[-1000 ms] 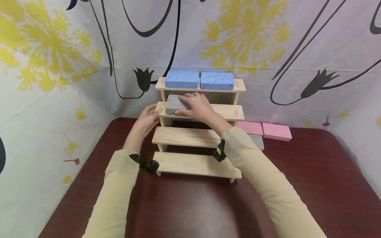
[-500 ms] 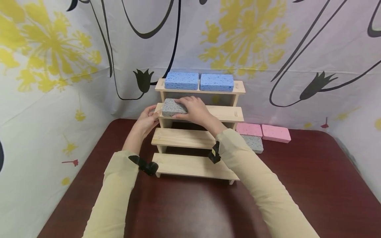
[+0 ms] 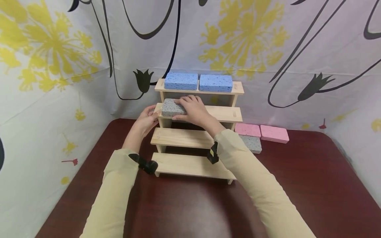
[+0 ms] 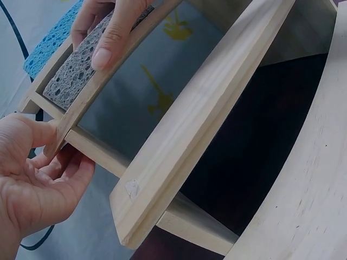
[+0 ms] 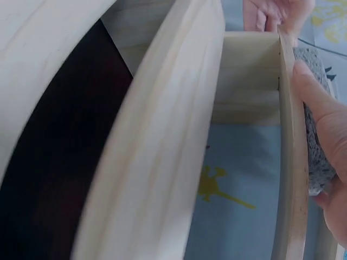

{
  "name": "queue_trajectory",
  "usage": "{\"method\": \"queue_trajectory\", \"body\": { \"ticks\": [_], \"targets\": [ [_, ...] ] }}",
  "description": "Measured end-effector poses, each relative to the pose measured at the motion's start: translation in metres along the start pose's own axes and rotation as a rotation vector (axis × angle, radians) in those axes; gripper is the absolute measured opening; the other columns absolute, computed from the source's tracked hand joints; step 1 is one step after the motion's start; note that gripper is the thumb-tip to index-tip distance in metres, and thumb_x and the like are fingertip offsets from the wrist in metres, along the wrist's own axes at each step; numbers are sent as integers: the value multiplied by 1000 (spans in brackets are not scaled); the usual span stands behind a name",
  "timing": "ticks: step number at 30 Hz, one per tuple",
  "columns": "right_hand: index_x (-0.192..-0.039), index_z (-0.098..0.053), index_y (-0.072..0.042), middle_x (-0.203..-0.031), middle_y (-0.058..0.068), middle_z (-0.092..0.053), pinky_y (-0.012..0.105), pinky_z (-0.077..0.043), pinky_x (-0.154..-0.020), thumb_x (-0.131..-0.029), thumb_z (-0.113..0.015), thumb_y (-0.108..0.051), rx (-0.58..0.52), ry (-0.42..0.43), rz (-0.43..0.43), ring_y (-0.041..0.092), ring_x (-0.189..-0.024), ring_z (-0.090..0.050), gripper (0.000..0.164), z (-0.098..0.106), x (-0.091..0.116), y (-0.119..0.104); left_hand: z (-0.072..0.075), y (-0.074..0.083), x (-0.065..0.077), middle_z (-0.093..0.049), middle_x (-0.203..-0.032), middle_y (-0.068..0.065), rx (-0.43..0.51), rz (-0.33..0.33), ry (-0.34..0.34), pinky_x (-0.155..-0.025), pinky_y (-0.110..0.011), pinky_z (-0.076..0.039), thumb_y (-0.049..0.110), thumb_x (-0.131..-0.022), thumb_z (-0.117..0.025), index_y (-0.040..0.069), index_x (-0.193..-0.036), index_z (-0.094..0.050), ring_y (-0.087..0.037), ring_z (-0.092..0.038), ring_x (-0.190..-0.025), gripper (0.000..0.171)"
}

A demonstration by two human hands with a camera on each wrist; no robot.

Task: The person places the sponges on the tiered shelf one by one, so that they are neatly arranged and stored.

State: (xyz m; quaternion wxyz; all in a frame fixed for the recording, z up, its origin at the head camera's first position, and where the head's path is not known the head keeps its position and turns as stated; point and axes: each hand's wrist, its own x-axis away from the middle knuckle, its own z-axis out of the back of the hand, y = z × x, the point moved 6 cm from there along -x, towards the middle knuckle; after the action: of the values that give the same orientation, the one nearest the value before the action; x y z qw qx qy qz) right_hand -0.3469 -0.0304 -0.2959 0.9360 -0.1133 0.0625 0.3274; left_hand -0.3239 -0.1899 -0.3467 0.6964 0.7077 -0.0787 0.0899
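A grey sponge lies at the left end of the second-highest step of a pale wooden tiered shelf. My right hand holds it from above, thumb along the front side and fingers over the top and back. At that same step's left end, my left hand pinches the board, its thumb on top and fingers underneath, as the left wrist view shows. Just behind, two blue sponges sit side by side on the top step.
Right of the shelf, two pink sponges and another grey sponge lie on the dark red table. Patterned white cloth walls rise behind and at both sides. The two lower steps bear nothing in view.
My right hand has slid the grey sponge slightly left along the step, toward its end. My left hand keeps its grip on the board.
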Motion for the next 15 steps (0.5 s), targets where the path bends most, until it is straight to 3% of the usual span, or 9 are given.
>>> {"method": "queue_trajectory", "body": {
  "ticks": [6, 15],
  "targets": [
    [-142, -32, -21, -146, 11, -32, 50, -20, -112, -79, -58, -58, 7, 102, 7, 31, -135, -26, 78, 2, 14, 6, -3, -2, -2, -23, -149, -14, 9, 16, 7, -115, -33, -24, 13, -99, -36, 13, -146, -10, -24, -31, -135, 54],
    [-135, -42, -12, -137, 14, -43, 49, -25, -110, -75, -69, -47, -125, 252, 32, 32, -127, -35, 75, 21, 49, 34, -2, 1, 2, -21, -150, -14, -13, 18, 7, -115, -32, -24, 14, -99, -36, 12, -147, -8, -23, -30, -135, 55]
  ]
}}
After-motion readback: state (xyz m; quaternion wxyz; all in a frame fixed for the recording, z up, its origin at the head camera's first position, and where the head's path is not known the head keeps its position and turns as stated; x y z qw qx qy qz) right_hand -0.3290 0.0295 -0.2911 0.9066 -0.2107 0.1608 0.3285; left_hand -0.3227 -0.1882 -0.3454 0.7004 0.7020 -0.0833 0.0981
